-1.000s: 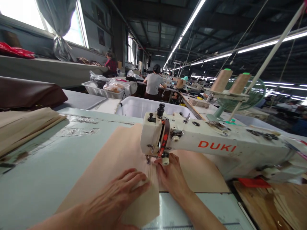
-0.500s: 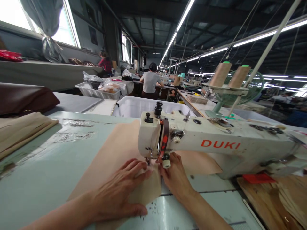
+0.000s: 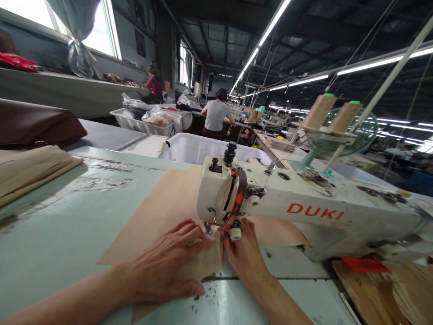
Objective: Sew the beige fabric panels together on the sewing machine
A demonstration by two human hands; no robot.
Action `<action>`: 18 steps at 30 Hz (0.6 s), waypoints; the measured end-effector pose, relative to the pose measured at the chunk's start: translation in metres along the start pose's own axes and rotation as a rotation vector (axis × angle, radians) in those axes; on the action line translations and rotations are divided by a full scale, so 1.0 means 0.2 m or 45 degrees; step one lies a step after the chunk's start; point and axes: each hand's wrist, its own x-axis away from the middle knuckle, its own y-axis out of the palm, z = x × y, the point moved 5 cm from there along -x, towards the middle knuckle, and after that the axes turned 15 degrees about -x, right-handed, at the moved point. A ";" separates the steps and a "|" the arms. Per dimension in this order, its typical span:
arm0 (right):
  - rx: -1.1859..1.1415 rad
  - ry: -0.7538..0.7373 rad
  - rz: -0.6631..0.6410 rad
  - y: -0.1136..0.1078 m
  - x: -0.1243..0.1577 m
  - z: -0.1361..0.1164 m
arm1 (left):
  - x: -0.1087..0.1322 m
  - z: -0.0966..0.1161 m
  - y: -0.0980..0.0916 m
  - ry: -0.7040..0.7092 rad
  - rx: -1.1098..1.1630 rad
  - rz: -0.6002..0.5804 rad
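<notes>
A white sewing machine (image 3: 270, 189) marked DUKI stands over a pale beige sheet of material (image 3: 155, 198), which passes under its presser foot (image 3: 207, 228). Flat on the sheet, left of the foot, lies my left hand (image 3: 172, 259) with its fingers stretched and thumb spread. My right hand (image 3: 245, 250) is just right of the needle area, its fingers bent and closed at the sheet's near right edge. The machine head partly hides those fingertips. More of the sheet shows beneath the machine arm on the right.
Folded beige pieces (image 3: 34, 171) and a dark brown item (image 3: 37, 124) lie at left. Behind the machine stands a white bin (image 3: 189, 146). Two thread cones (image 3: 320, 110) and a green fan (image 3: 358, 131) are at right. A co-worker (image 3: 215, 113) sits farther off.
The sheet has shifted a little away from me under the presser foot, and its near edge is closer to the foot. Both hands keep nearly the same pose; the view has tilted slightly.
</notes>
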 end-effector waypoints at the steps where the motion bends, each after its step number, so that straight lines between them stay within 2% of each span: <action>1: 0.005 0.004 -0.002 0.00 0.00 0.00 | 0.00 -0.01 0.00 -0.002 -0.001 -0.006; 7: 0.022 0.000 -0.013 0.00 0.00 -0.01 | -0.03 -0.03 0.02 -0.018 -0.035 -0.078; 14: 0.056 0.019 -0.054 0.02 -0.02 -0.01 | -0.03 -0.03 0.00 -0.012 -0.015 -0.035; 18: 0.024 0.028 -0.060 0.03 -0.01 -0.02 | -0.03 -0.02 0.01 -0.018 -0.018 -0.072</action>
